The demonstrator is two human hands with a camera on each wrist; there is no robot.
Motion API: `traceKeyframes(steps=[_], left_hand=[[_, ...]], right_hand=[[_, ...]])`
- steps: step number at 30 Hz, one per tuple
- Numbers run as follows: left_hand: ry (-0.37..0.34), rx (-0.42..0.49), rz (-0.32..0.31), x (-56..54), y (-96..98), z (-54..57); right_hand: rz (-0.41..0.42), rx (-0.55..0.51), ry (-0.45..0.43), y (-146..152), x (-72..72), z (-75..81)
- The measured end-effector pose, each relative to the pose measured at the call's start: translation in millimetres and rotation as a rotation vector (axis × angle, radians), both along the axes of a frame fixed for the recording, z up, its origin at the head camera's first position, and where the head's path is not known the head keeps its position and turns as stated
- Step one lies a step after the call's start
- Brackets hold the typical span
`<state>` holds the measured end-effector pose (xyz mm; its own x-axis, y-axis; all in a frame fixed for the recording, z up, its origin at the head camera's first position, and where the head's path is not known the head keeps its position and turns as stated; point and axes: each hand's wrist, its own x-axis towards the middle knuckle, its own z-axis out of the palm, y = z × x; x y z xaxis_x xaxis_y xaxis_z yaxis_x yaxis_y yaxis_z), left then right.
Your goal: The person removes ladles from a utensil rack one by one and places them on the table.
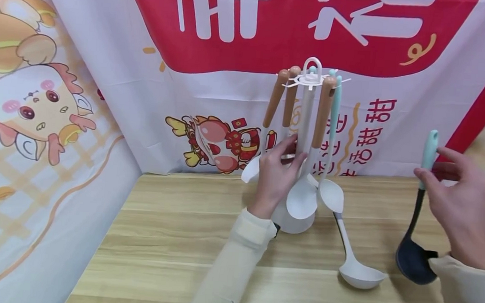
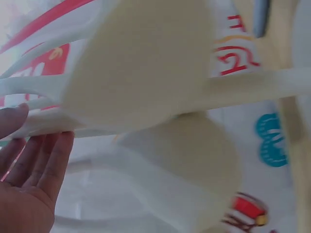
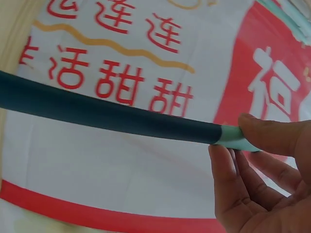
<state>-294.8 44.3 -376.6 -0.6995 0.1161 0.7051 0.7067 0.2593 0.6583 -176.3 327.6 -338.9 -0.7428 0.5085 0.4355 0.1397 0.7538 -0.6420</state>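
A white utensil rack stands on the table, with spoons and other utensils hanging round its pole. My left hand grips the pole below the hooks; the left wrist view shows large pale utensil heads beside that hand. Off to the right, my right hand pinches a ladle by its mint handle. The ladle is upright, its dark bowl downward. In the right wrist view, thumb and fingers hold the mint part beside the dark shaft.
A pale ladle is on the wooden table right of the rack's base; the hanging spoon hides its upper end. Wooden-handled utensils hang in front. A printed cloth covers the wall behind.
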Motion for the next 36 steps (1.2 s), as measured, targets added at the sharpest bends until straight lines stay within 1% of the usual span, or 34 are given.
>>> traceKeyframes(steps=[2,5,10,12,15,21,22,26,30,36], left_hand=[[0.017,-0.003,-0.007,-1.3,2.6,7.9],[0.014,-0.015,0.006,-1.1,5.6,12.3],[0.005,-0.028,0.028,0.6,6.4,13.3],[0.002,-0.022,0.023,0.3,6.5,13.3],[-0.002,-0.013,0.012,-0.5,7.3,11.6],[-0.001,0.006,-0.003,0.3,8.4,9.2],[-0.002,0.008,-0.006,0.5,8.6,9.5],[-0.003,0.006,-0.01,0.7,9.3,9.8],[-0.008,-0.003,-0.004,1.5,8.3,11.2],[0.005,-0.031,0.021,5.2,5.9,12.3]], right_hand=[[0.028,0.003,-0.053,3,-6.4,-1.4],[0.067,-0.007,-0.144,8,-18.2,-4.5],[0.151,0.015,-0.279,16,-42.9,-11.1],[0.178,0.045,-0.314,19,-54.2,-16.6],[0.209,0.059,-0.372,25,-69.8,-26.6],[0.268,0.031,-0.517,33,-95.0,-44.5],[0.28,0.03,-0.538,34,-98.1,-46.7],[0.306,0.088,-0.59,36,-106.6,-57.3],[0.328,0.145,-0.627,32,-110.3,-67.9],[0.376,0.165,-0.669,19,-115.2,-78.9]])
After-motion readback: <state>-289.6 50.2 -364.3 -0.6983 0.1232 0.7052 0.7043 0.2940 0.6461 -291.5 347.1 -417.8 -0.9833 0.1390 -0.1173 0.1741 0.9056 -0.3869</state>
